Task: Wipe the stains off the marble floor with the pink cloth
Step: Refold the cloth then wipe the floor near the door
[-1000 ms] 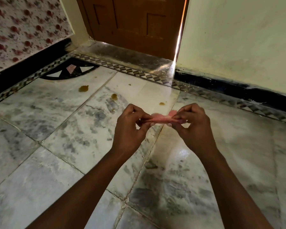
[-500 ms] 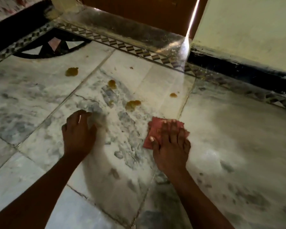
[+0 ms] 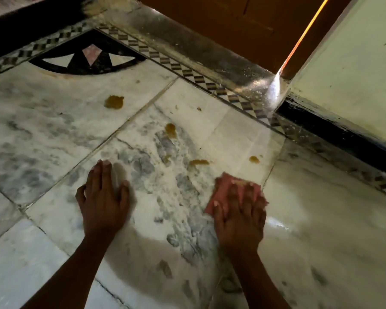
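My right hand (image 3: 239,210) presses flat on the folded pink cloth (image 3: 222,188), which lies on the white-grey marble floor (image 3: 54,134). Most of the cloth is hidden under my fingers. My left hand (image 3: 104,197) rests palm down on the floor to the left, fingers together, holding nothing. Several yellow-brown stains lie beyond the hands: a large one (image 3: 114,101) far left, one (image 3: 171,130) in the middle, a smear (image 3: 198,162) just ahead of the cloth, and a small one (image 3: 254,159) to the right.
A checkered border strip (image 3: 187,73) and a shiny dark threshold (image 3: 187,45) run before the brown wooden door (image 3: 243,23). A pale wall (image 3: 354,74) with a black skirting stands at the right. A black fan-shaped inlay (image 3: 85,56) marks the far left corner.
Both hands came down from holding the cloth in the air. The right hand now presses the cloth on the floor and has slid slightly; the left hand lies flat. The camera tilted down and closer.
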Motion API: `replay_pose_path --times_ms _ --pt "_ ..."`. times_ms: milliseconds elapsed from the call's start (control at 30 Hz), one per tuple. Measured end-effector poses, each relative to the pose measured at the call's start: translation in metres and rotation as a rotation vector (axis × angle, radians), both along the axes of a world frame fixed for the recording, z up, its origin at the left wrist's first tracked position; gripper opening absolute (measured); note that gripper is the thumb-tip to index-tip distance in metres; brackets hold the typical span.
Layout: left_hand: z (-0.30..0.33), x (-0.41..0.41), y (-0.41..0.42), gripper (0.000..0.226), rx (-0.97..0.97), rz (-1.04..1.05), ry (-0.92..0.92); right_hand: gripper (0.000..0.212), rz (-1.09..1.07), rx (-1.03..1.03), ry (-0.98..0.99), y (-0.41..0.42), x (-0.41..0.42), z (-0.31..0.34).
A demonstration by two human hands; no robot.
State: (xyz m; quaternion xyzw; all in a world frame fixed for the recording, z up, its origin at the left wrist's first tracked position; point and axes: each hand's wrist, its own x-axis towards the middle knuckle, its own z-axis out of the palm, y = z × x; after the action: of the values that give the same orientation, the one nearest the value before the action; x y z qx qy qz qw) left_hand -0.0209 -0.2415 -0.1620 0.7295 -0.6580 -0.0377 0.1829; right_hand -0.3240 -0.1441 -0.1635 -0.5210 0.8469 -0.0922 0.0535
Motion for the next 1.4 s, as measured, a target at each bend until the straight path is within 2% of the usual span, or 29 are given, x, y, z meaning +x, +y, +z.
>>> replay_pose_path --times_ms 67,100,200,267,333,400,467,600,667,733,800,833,933,1000,1033,1067,1133,1233,1333,1400 --pt "-0.001 0.000 -0.001 0.068 -0.012 0.007 0.000 0.076 -0.107 0.046 -0.042 -0.052 0.017 0.001" --pt "-0.003 0.000 -0.001 0.067 -0.021 0.007 0.001 0.076 -0.071 0.071 -0.065 -0.078 0.028 0.001" --pt "-0.005 0.002 -0.002 0.067 -0.031 0.032 -0.008 0.072 0.315 0.003 0.015 -0.097 0.066 0.004" --pt "-0.002 0.002 0.000 0.067 -0.029 0.024 -0.007 0.072 0.556 0.031 0.063 -0.057 0.068 0.013" --pt "0.002 0.002 -0.002 0.067 -0.033 0.036 -0.022 0.073 0.664 0.040 0.042 -0.025 0.043 0.020" --pt "-0.001 0.001 -0.005 0.066 -0.027 0.038 -0.035 0.075 0.642 0.025 0.116 -0.028 0.001 0.008" --pt "-0.005 0.002 -0.004 0.065 -0.029 0.036 -0.032 0.077 0.491 0.060 0.147 -0.071 -0.014 0.000" --pt "-0.005 0.003 -0.004 0.063 -0.050 0.057 -0.018 0.078 0.227 0.025 0.069 -0.156 0.052 -0.004" --pt "-0.003 0.001 -0.004 0.063 -0.050 0.058 -0.025 0.076 0.292 -0.001 0.031 -0.149 0.094 0.004" --pt "0.001 0.002 -0.004 0.065 -0.022 0.071 -0.012 0.075 0.481 0.027 0.019 -0.107 0.116 0.016" --pt "0.005 0.004 -0.004 0.065 0.006 0.064 0.007 0.075 0.558 0.025 0.023 -0.064 0.108 0.020" --pt "0.006 0.003 -0.003 0.065 0.028 0.064 0.014 0.075 0.531 0.027 0.025 -0.052 0.095 0.017" --pt "0.011 0.002 -0.005 0.063 0.075 0.071 0.022 0.083 0.255 0.117 0.060 -0.082 0.071 0.010" --pt "0.009 0.002 -0.005 0.062 0.110 0.056 0.007 0.088 0.033 0.212 -0.021 -0.141 0.089 0.011" --pt "0.010 0.001 -0.007 0.062 0.122 0.048 0.007 0.091 -0.003 0.248 -0.073 -0.168 0.105 0.014" --pt "0.011 0.002 -0.010 0.062 0.132 0.043 0.011 0.094 0.024 0.278 -0.104 -0.187 0.122 0.017" --pt "0.010 0.002 -0.010 0.062 0.136 0.041 0.016 0.095 0.212 0.256 -0.075 -0.188 0.143 0.018" --pt "0.011 0.002 -0.008 0.060 0.117 0.014 0.022 0.078 0.421 0.064 0.022 -0.129 0.133 0.009" --pt "0.013 0.003 -0.008 0.060 0.124 0.023 0.043 0.080 0.321 0.111 -0.003 -0.092 0.103 0.006" --pt "0.015 0.003 -0.008 0.059 0.103 0.004 0.070 0.083 0.151 0.132 -0.019 -0.116 0.096 0.007"
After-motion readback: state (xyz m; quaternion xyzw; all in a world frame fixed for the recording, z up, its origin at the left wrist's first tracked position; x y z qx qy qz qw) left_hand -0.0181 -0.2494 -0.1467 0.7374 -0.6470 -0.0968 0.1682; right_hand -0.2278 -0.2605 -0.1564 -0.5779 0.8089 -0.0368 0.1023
